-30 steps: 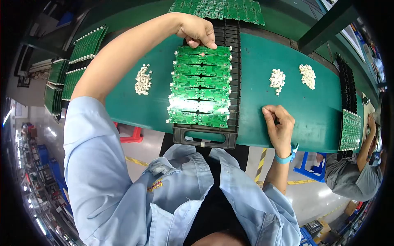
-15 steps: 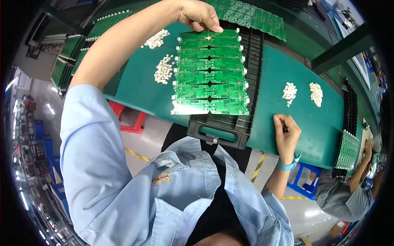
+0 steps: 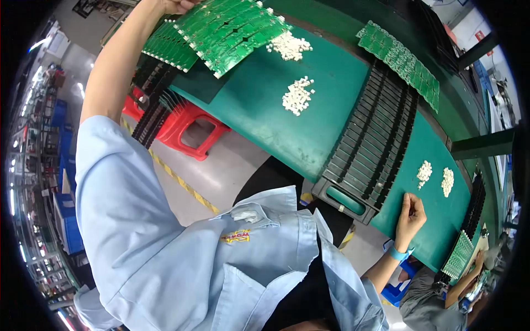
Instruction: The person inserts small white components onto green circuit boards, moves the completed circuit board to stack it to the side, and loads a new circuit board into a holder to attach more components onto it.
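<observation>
At the top left edge, my left hand [image 3: 179, 5] grips a green circuit board panel [image 3: 232, 33] by its far edge; part of the hand is cut off. The panel is tilted and has white connectors along its sides. It hangs over or against another green board panel [image 3: 168, 47]; whether they touch is unclear. My right hand [image 3: 411, 218] is closed on the green table [image 3: 337, 71], thumb against curled fingers, and anything inside is hidden. Just beyond it lie two small piles of white connectors [image 3: 424, 174] [image 3: 448, 182].
A black slotted rack with a handle [image 3: 370, 143] lies across the table. Behind it is another green panel [image 3: 400, 63]. Two white connector piles [image 3: 290, 46] [image 3: 298, 96] lie left of the rack. A red stool [image 3: 193, 132] stands below. Another person [image 3: 436, 303] sits at right.
My left hand has carried the circuit board panel from over the black rack to the far left, uncovering the rack. The view has turned left; my right hand remains closed by the piles.
</observation>
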A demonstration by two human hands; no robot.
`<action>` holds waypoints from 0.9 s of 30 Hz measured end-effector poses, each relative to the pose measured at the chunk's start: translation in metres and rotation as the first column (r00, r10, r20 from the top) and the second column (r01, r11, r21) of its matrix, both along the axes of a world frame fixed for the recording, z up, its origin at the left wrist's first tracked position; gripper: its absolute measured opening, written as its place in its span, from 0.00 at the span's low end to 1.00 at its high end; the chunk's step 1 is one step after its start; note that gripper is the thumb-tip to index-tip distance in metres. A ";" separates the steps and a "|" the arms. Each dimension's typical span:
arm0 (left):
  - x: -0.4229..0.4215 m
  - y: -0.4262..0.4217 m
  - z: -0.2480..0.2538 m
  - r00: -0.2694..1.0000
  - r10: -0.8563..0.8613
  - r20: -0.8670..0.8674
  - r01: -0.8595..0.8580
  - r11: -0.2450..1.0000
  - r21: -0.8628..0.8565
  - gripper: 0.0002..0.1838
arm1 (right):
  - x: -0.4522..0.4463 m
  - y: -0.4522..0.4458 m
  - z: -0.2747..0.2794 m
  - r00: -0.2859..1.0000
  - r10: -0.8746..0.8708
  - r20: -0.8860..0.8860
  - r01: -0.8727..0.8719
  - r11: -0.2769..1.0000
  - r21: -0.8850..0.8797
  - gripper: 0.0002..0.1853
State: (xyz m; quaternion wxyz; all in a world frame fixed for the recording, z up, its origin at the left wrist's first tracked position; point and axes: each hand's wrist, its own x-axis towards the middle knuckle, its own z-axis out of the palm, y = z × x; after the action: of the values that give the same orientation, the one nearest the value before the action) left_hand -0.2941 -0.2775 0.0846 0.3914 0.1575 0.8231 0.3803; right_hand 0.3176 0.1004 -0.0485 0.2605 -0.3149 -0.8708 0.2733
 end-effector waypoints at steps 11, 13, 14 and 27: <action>-0.007 -0.104 -0.008 0.904 0.411 -0.119 -0.412 0.911 0.015 0.13 | -0.003 0.003 -0.010 0.995 -0.095 -0.039 0.095 0.995 0.000 0.07; -0.010 -0.106 -0.015 0.888 0.445 -0.120 -0.445 0.895 0.024 0.12 | -0.004 0.002 -0.009 0.994 -0.100 -0.044 0.101 0.995 0.015 0.07; -0.011 -0.107 -0.020 0.887 0.442 -0.131 -0.444 0.896 0.013 0.12 | -0.005 0.001 -0.007 0.993 -0.111 -0.026 0.111 0.994 0.016 0.08; -0.046 -0.124 -0.053 0.916 0.391 -0.088 -0.395 0.918 -0.041 0.13 | -0.009 0.004 -0.006 0.987 -0.153 0.055 0.148 0.985 0.088 0.10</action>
State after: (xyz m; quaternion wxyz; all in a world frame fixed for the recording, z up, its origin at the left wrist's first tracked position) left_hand -0.3403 -0.4014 0.0316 0.2790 -0.0077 0.8633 0.4205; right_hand 0.3089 0.1041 -0.0547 0.2664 -0.3770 -0.8628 0.2062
